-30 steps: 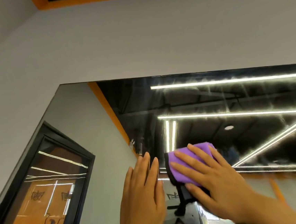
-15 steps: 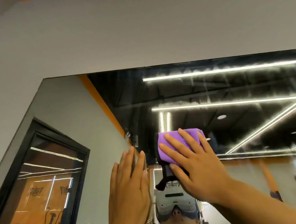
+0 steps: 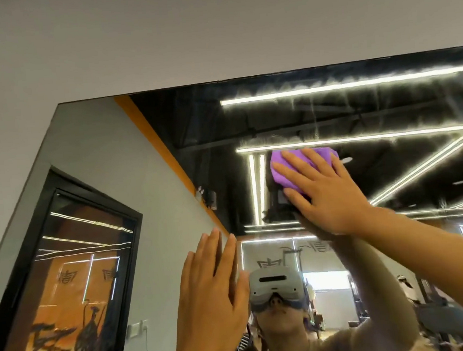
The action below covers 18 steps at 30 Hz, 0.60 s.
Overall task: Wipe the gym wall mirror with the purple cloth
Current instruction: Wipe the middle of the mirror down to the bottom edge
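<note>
The mirror (image 3: 166,159) is fixed to a plain pale grey wall (image 3: 210,30), and its upper left corner sits up and to the left of both my hands. In the glass I see a dark ceiling crossed by long white light strips (image 3: 357,84), with hazy streaks and smears around the strips above my right grip. An orange band (image 3: 166,159) runs diagonally down the reflected wall towards my left hand, and further left of that hand there is a black-framed door (image 3: 73,275) with orange artwork showing in it. Below my hands the glass shows a person in a tan top wearing a white headset (image 3: 276,285), and gym equipment lies dim to the lower right. My right hand (image 3: 325,191) lies flat with fingers spread and straight, pressing the purple cloth (image 3: 289,175) against the glass just beneath the second light strip; this grip is wide, pinning the cloth rather than curling round it. The cloth is bunched into a rounded pad, bright violet with a soft ribbed weave, showing above and left of my fingers. My left hand (image 3: 211,296) is lower and to the left, open and flat with fingers together, fingertips at the glass, holding nothing.
</note>
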Motion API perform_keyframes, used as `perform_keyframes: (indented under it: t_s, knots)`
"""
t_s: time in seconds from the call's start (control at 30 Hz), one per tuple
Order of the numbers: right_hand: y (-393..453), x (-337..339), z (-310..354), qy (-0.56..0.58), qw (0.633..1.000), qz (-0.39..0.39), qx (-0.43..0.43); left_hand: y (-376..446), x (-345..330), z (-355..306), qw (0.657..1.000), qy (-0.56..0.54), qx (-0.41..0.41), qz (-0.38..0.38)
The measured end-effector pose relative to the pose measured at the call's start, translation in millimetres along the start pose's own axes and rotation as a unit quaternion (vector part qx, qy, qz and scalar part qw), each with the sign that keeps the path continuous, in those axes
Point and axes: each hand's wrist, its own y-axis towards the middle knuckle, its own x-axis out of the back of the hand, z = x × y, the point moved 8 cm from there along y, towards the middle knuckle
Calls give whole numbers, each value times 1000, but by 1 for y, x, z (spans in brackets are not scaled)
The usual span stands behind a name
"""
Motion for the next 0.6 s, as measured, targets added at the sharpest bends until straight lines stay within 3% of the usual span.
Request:
perform_keyframes:
  t_s: [0.13, 0.4, 0.53, 0.6]
  knots:
    - [-6, 6, -3, 4, 998, -32, -46, -8, -4, -15, 1000, -7, 2, 8]
    - [-141, -17, 27, -21, 995, -25, 94, -6, -17, -45, 994, -76, 30, 76]
    - [-134, -12, 14, -10, 991, 4, 133, 3, -11, -58, 983, -144, 65, 90]
    - [-108, -7, 0, -4, 994, 4, 107, 8, -8, -67, 977, -171, 72, 103]
